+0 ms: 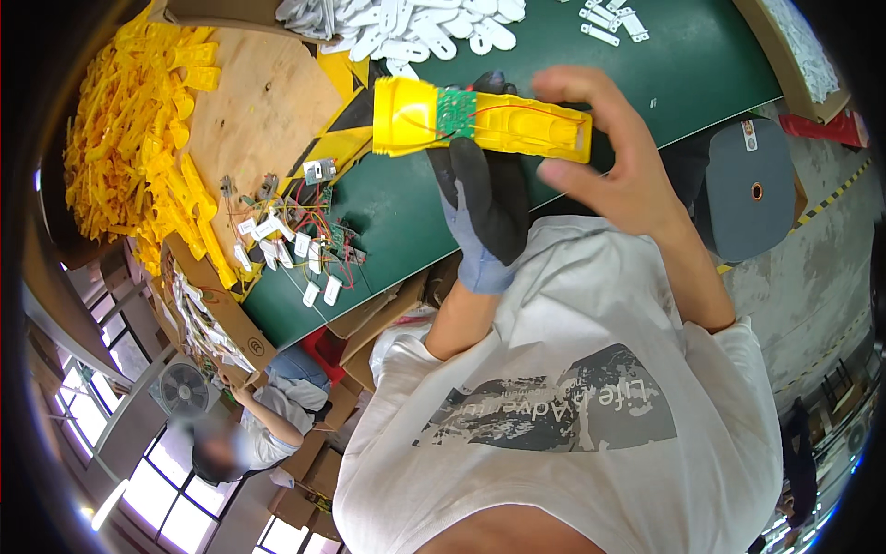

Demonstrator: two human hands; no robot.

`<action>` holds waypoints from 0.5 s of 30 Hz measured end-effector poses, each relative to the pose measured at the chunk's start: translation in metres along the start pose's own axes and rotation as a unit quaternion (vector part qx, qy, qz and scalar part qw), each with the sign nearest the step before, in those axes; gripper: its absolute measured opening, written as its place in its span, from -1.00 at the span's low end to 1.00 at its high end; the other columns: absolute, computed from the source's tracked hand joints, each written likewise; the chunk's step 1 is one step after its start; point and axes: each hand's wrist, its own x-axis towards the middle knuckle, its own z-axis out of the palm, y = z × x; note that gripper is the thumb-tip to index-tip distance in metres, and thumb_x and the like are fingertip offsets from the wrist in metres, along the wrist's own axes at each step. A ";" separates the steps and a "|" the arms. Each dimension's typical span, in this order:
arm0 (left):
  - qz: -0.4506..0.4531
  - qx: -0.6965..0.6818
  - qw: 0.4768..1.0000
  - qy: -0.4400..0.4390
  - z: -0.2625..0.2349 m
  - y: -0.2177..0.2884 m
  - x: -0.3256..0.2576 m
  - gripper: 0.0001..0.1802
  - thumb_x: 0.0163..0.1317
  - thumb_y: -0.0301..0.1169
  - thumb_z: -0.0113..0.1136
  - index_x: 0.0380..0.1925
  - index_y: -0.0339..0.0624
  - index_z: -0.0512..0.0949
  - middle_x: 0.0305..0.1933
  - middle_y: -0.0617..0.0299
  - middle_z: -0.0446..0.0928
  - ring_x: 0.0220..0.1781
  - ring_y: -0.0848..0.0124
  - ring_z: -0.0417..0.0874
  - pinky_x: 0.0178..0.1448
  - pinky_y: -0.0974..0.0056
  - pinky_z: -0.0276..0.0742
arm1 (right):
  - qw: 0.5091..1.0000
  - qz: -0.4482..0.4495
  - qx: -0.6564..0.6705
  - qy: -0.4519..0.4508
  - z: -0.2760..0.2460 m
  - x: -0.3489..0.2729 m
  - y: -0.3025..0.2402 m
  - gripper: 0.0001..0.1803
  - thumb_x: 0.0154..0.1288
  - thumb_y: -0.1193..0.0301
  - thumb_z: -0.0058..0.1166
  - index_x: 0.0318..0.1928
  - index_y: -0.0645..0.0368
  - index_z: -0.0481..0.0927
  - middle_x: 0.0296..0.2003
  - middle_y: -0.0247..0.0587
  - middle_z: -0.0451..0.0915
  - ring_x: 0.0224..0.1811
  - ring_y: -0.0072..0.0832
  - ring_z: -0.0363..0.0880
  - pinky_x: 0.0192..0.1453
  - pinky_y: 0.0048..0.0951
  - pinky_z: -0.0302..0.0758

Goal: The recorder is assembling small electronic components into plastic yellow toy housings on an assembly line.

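My left hand [487, 189], in a grey and black glove, is closed around the middle of a yellow plastic housing [526, 127]. The housing lies lengthwise from left to right, its hollow inner side showing. A small green circuit board [455, 113] sits across it near the wider left end, with thin red wires running from it. My right hand [609, 138], bare, curves around the narrow right end with thumb and fingers spread apart, and it seems not to grip anything. On the green tabletop below and left lies a cluster of wired boards and white connectors [303, 245].
A large heap of yellow plastic parts [129, 129] lies at left beside a wooden board [263, 88]. White flat pieces [425, 28] pile at the far side of the green table [683, 65]. A grey stool [752, 185] stands right. Another person [268, 425] works at lower left.
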 end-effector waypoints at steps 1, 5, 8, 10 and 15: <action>0.000 0.002 1.000 -0.006 0.000 0.002 0.000 -0.52 0.48 -0.17 -0.19 0.28 -0.18 0.21 0.25 0.06 0.36 0.29 0.24 0.38 0.38 0.08 0.24 | 0.990 -0.036 -0.133 -0.025 -0.004 -0.002 -0.002 -0.58 0.16 0.39 0.22 0.05 0.10 0.49 -0.07 -0.24 0.56 -0.14 -0.33 0.54 -0.04 -0.50 0.46; -0.053 0.226 0.961 0.151 -0.009 0.022 -0.025 -0.49 0.42 -0.34 -0.07 0.30 -0.27 0.17 0.23 0.06 0.36 0.30 0.22 0.36 0.40 0.08 0.21 | 0.961 -0.065 -0.267 -0.029 -0.018 -0.003 0.002 -0.47 -0.06 0.47 0.36 0.03 0.08 0.56 -0.11 -0.23 0.62 -0.08 -0.30 0.57 -0.02 -0.39 0.49; 0.125 0.375 0.906 0.151 -0.022 0.042 -0.054 -0.54 0.31 -0.52 0.00 0.21 -0.39 0.29 0.21 0.08 0.38 0.26 0.30 0.39 0.37 0.19 0.25 | 0.944 -0.095 -0.313 -0.040 -0.029 -0.001 0.005 -0.49 -0.08 0.45 0.37 -0.01 0.06 0.60 -0.15 -0.26 0.63 -0.10 -0.29 0.57 -0.02 -0.35 0.48; 0.031 0.382 0.897 0.221 0.023 0.066 -0.044 -0.40 0.03 -0.50 0.28 0.13 -0.38 0.37 0.26 0.05 0.35 0.32 0.20 0.32 0.36 0.10 0.24 | 0.932 -0.098 -0.346 -0.035 -0.039 -0.002 0.007 -0.50 -0.10 0.45 0.37 -0.03 0.04 0.62 -0.15 -0.28 0.63 -0.11 -0.28 0.56 -0.02 -0.34 0.47; 0.166 0.792 0.488 -0.327 0.034 0.070 0.028 -0.59 0.04 -0.20 0.31 -0.11 -0.08 0.55 0.06 0.10 0.45 0.12 0.05 0.43 0.29 -0.06 0.27 | 0.921 -0.064 -0.377 -0.068 -0.034 -0.001 0.003 -0.33 -0.10 0.44 0.37 0.13 -0.06 0.49 -0.14 -0.37 0.64 -0.14 -0.30 0.56 -0.02 -0.30 0.46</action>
